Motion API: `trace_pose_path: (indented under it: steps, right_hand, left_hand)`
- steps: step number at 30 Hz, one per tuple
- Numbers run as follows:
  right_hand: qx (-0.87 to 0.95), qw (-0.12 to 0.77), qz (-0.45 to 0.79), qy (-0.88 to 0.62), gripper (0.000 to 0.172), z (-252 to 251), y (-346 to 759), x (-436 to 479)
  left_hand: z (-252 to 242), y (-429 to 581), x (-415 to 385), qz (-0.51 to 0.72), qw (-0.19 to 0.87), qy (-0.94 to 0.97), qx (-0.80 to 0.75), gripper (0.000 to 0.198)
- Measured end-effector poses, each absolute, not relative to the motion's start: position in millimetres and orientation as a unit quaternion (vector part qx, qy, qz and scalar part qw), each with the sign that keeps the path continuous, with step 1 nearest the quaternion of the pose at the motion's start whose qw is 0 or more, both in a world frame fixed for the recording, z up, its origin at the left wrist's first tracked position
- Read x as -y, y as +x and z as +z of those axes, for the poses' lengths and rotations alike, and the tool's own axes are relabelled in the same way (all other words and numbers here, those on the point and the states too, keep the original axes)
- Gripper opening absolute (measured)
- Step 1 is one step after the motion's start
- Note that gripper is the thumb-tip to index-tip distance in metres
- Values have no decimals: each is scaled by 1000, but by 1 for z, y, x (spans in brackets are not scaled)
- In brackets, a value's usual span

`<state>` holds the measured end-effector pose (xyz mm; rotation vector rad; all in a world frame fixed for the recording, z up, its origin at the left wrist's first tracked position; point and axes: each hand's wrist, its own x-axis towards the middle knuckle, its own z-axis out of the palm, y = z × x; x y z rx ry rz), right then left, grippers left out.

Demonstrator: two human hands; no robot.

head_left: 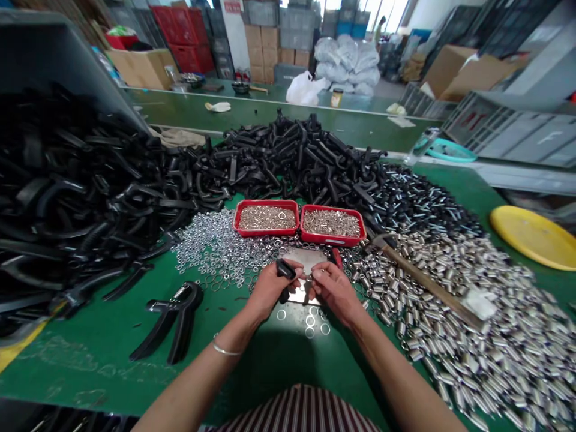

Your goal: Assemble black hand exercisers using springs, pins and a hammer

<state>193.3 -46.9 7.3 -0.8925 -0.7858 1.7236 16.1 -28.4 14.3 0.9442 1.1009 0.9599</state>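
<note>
My left hand (266, 287) is closed around a black plastic handle (284, 269), over a small metal plate (300, 254) on the green table. My right hand (336, 289) has its fingertips pinched together close to the left fingers; what they hold is too small to make out. Several thin metal rings (310, 321) lie just in front of the plate. Left of my left arm rests a hand gripper (180, 321) with two black handles and a coil spring. Behind the plate stand two red trays, the left tray (266, 233) and the right tray (332, 241), filled with small metal parts.
Black handles (292, 153) are heaped across the back and left, spilling from a grey bin (67, 48). Small nuts (211, 246) spread behind my left hand. Coil springs (486, 354) cover the right, with a hammer (432, 285) on them. Bolts (423, 195) and a yellow lid (535, 237) lie beyond.
</note>
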Motion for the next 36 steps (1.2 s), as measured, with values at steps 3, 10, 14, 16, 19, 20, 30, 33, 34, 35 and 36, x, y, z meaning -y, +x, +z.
trace_pose_path:
  steps: [3, 10, 14, 16, 19, 20, 30, 33, 34, 35, 36]
  right_hand:
    - [329, 496, 711, -374, 21, 8, 189, 46]
    - [305, 489, 729, -370, 25, 8, 186, 47]
    - [259, 481, 749, -374, 28, 9, 188, 48]
    - [228, 467, 768, -376, 30, 9, 191, 47]
    - [239, 423, 791, -370, 32, 9, 199, 44]
    - [261, 413, 789, -373, 32, 10, 203, 42]
    - [488, 450, 585, -465, 25, 26, 233, 29]
    - [452, 494, 578, -466, 28, 26, 219, 32]
    - [441, 507, 574, -468, 28, 26, 213, 33]
    - [430, 518, 570, -470, 28, 27, 206, 34]
    - [422, 529, 565, -472, 28, 27, 200, 35]
  left_hand:
    - [8, 18, 33, 434, 640, 409, -484, 35]
    - [1, 16, 41, 433, 671, 381, -467, 36]
    - [0, 17, 43, 428, 682, 377, -459, 37]
    - [0, 17, 44, 421, 680, 386, -460, 36]
    - [4, 15, 44, 397, 667, 418, -471, 33]
    - [6, 14, 43, 391, 661, 430, -475, 32]
    - [22, 10, 29, 443, 657, 415, -447, 41]
    - [12, 28, 24, 457, 600, 422, -503, 40]
    - [9, 34, 22, 460, 584, 426, -515, 39]
    - [7, 40, 21, 462, 572, 430, -524, 39]
    - [6, 45, 21, 464, 564, 431, -529, 38]
